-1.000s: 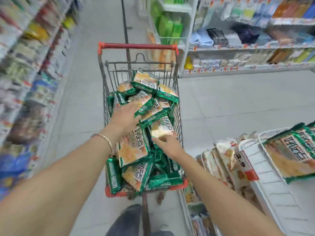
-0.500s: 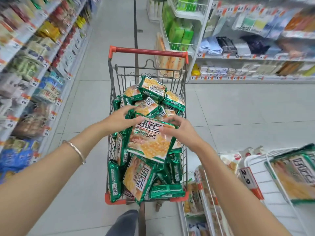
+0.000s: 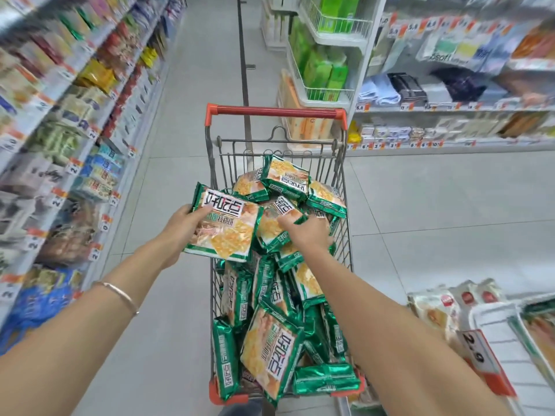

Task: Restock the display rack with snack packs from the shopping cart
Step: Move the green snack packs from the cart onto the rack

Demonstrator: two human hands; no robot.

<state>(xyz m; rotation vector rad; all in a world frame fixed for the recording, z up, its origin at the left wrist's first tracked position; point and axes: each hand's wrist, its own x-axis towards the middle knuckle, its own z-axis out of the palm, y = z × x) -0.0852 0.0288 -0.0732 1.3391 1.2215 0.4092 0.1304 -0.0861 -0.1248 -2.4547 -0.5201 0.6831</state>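
Item 1: my left hand (image 3: 183, 226), left of centre, thumb on the printed face, gripping one green snack pack (image 3: 228, 232) by its left edge. The pack is held face up above the cart's left rim.
Item 2: my right hand (image 3: 306, 235), centre of frame, palm down on the heap of snack packs (image 3: 271, 352), fingertips on a top pack. Whether they close on it I cannot tell.
Item 3: shopping cart (image 3: 345, 244), wire, centre of frame, piled above its rim with the same green packs. Its red handle (image 3: 274, 111) is at the far end.
Item 4: display rack (image 3: 489, 319), white wire, lower right corner, bearing a few packs and a price tag (image 3: 476, 348) marked 2.9.
Item 5: thin bracelet (image 3: 120, 295) on my left wrist.
Item 6: stocked store shelves (image 3: 60, 115) along the left edge, blurred.
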